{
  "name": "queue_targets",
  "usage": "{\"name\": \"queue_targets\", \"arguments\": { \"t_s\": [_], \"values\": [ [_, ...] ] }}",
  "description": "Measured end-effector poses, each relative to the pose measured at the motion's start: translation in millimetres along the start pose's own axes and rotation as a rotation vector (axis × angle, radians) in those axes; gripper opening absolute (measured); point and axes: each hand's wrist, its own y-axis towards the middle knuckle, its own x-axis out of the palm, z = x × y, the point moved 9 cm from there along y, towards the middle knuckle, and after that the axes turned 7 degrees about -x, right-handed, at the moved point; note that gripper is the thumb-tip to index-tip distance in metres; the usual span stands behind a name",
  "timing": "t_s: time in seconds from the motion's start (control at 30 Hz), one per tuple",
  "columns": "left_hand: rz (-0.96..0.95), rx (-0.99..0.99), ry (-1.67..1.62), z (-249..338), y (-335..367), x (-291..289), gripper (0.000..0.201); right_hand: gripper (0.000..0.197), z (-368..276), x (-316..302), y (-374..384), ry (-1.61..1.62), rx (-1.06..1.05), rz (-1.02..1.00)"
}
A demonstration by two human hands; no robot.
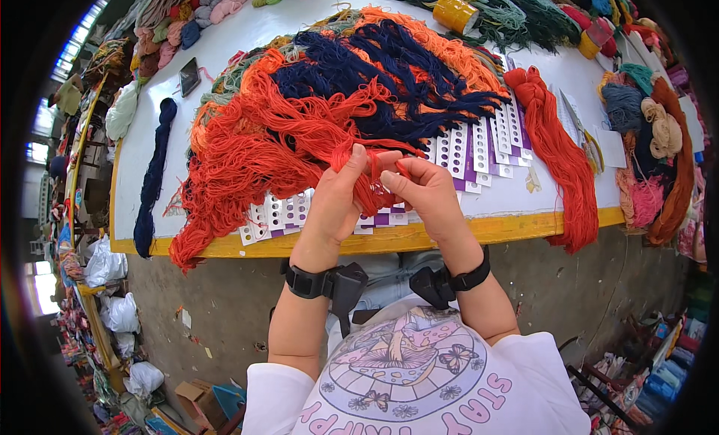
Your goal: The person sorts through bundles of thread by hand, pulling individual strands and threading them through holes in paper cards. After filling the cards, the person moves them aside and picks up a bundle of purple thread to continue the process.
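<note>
Red yarn (247,161) lies in a loose heap along the near side of the table, and strands of it run into both my hands. My left hand (338,199) is closed round a bunch of these strands, thumb on top. Close beside it, my right hand (428,197) pinches a few red strands between thumb and fingers. Behind them, navy blue yarn (367,75) and orange yarn (457,56) spread over the pile. White and purple cards with rows of holes (479,152) stick out from beneath the yarn.
A navy skein (155,176) and a phone (189,77) lie at the left. On the right are a red skein (558,161), scissors (584,131) and piled coloured skeins (644,128). A yellow spool (454,14) stands at the back. The table's yellow edge (517,225) runs before me.
</note>
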Motion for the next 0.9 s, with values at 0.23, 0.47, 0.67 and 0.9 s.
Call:
{"name": "queue_targets", "arguments": {
  "t_s": [0.23, 0.47, 0.67, 0.9],
  "values": [
    [-0.014, 0.066, 0.168, 2, 3, -6, 0.024, 0.014, 6, -7, 2, 0.153, -0.006, 0.029],
    [0.038, 0.018, 0.054, -3, 5, -16, 0.019, 0.013, 7, -5, 2, 0.345, 0.097, 0.066],
    [0.044, 0.041, 0.075, -3, 7, -12, 0.017, 0.008, 7, -12, 2, 0.373, 0.082, 0.096],
    [0.008, 0.007, 0.056, -7, 8, -7, 0.016, 0.016, -6, -6, 1, -0.056, -0.032, 0.016]
  ]
}}
